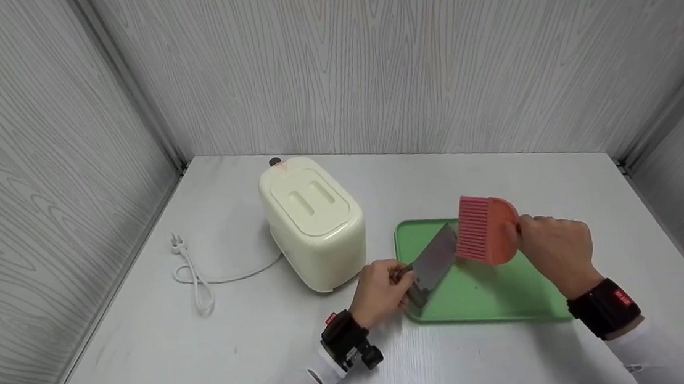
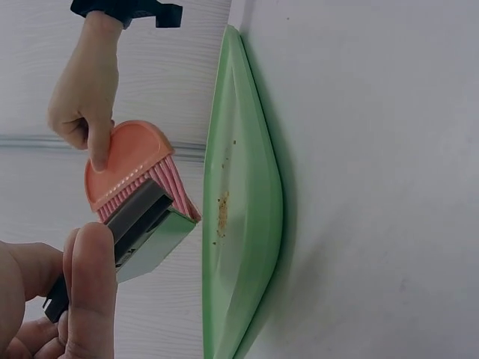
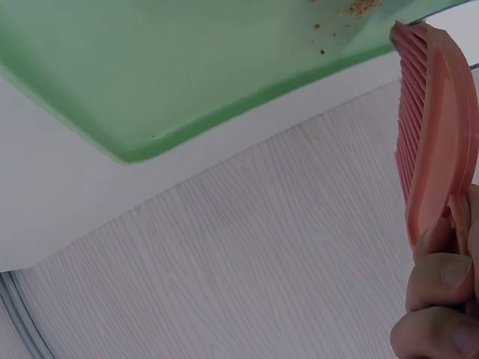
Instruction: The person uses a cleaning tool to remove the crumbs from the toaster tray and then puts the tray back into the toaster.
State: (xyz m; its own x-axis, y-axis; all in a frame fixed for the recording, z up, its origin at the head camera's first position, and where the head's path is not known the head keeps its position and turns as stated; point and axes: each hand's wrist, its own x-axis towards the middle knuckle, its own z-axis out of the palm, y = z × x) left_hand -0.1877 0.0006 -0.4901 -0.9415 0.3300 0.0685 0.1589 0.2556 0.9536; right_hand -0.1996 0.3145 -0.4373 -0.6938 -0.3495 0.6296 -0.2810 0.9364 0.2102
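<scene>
My left hand [image 1: 381, 290] grips the dark handle end of a flat metal crumb tray [image 1: 436, 259], holding it tilted above a green tray [image 1: 513, 304]. An orange hand brush [image 1: 501, 230] with pink bristles is in my right hand [image 1: 557, 250], fingers curled round its grip. The bristles lie right at the crumb tray's far end; whether they touch it I cannot tell. In the left wrist view, brown crumbs [image 2: 222, 213] lie scattered on the green tray. Curled fingers [image 3: 441, 299] hold the brush in the right wrist view.
A cream toaster [image 1: 319, 218] with a lid over its top stands left of the green tray. Its white cord [image 1: 238, 279] runs left across the white table to a plug [image 1: 179, 244]. Wood-grained panels [image 1: 367, 60] close off the back and both sides.
</scene>
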